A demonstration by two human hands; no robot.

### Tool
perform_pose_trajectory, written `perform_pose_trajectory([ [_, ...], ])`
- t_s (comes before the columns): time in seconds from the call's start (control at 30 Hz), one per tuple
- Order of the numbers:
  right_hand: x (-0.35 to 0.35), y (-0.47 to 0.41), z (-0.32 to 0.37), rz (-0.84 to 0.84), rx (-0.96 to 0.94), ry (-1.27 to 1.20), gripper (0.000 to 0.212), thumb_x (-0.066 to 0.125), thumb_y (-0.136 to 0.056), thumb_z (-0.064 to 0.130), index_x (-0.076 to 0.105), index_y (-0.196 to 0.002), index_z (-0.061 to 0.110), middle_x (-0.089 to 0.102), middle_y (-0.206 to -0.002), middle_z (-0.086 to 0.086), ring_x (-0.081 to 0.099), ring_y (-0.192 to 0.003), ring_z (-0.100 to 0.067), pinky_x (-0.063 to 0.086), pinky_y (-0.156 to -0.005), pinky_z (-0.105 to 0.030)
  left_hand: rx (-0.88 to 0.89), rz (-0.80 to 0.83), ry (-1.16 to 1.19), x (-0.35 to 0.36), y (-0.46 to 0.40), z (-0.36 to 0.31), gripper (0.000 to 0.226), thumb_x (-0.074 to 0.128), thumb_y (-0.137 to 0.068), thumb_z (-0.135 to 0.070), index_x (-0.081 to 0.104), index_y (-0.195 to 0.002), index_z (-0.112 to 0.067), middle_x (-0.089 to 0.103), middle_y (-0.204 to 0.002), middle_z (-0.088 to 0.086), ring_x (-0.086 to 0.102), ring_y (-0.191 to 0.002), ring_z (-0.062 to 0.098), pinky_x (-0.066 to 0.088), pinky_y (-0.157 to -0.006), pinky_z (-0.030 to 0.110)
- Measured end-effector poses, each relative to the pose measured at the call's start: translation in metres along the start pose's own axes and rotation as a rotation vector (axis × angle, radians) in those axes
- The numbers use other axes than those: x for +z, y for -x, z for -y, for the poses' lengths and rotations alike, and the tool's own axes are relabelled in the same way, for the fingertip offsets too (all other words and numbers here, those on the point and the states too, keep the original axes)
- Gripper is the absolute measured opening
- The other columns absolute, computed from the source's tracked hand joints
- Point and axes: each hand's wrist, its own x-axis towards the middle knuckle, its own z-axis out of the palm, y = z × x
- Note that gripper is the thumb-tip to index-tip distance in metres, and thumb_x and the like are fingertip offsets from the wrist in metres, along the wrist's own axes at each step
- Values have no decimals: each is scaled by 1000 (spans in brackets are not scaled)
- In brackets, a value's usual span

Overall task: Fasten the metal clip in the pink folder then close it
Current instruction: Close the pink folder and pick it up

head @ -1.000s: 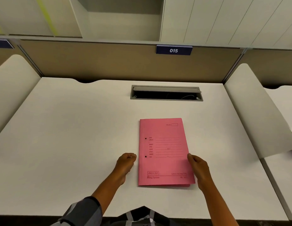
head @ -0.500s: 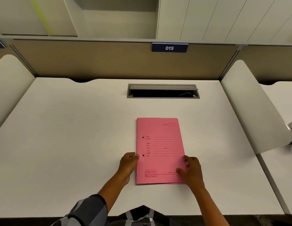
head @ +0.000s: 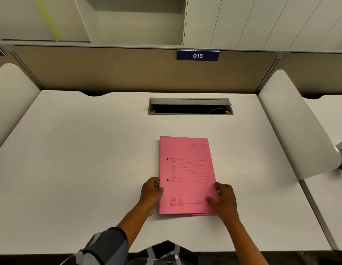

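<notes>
The pink folder (head: 187, 175) lies closed and flat on the white desk (head: 80, 159), spine to the left, printed cover up with two punch holes near the spine. My left hand (head: 150, 194) rests against the spine edge low down, thumb tip on the cover. My right hand (head: 222, 197) lies on the cover's lower right corner, fingers spread over the open edge. The metal clip is hidden inside the folder.
A grey cable slot (head: 190, 107) with a raised flap is set into the desk behind the folder. White curved dividers (head: 298, 127) stand at both sides. A tan partition with a "015" sign (head: 198, 55) runs along the back.
Both hands moved in from beside the folder to its edges: the left reached the spine, the right slid onto the lower right corner of the cover. The folder stayed put.
</notes>
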Motion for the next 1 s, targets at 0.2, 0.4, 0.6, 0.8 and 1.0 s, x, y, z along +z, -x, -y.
perform_pose_trajectory([
  [0.2,-8,-3,6,-45,107,-111,68,84,-83,26,54,-142,12,60,-130,-8,62,-104,-22,57,-94,-40,5,8,-1,0,1,-4,20,56,-104,-12,59,-109,-32,67,-109,-6,66,-106,26,59,-92,46],
  [0.4,-10,-3,3,-75,175,-239,54,75,-92,27,58,-140,11,68,-121,-6,65,-106,-25,56,-98,-43,-1,20,23,-2,4,-4,24,58,-103,-9,64,-120,-25,68,-109,-4,66,-106,26,58,-96,47],
  [0.6,-15,-2,5,-80,264,-401,43,71,-95,28,63,-135,16,69,-111,4,64,-103,-21,52,-92,-35,-8,31,41,-3,6,-4,23,57,-104,-10,64,-116,-28,69,-112,-2,67,-107,28,57,-98,51],
  [0.8,-13,1,8,-40,321,-495,27,58,-102,27,70,-125,17,72,-113,3,64,-93,-8,50,-80,-31,-6,44,53,-5,8,-6,26,57,-104,-12,62,-103,-38,69,-111,-6,67,-104,26,57,-97,51],
  [1.0,-13,10,17,-15,341,-593,28,50,-104,14,73,-116,25,73,-106,11,68,-100,-16,56,-82,-37,0,38,69,-10,9,-9,31,58,-103,-15,62,-95,-45,69,-101,-15,68,-95,21,59,-95,51],
])
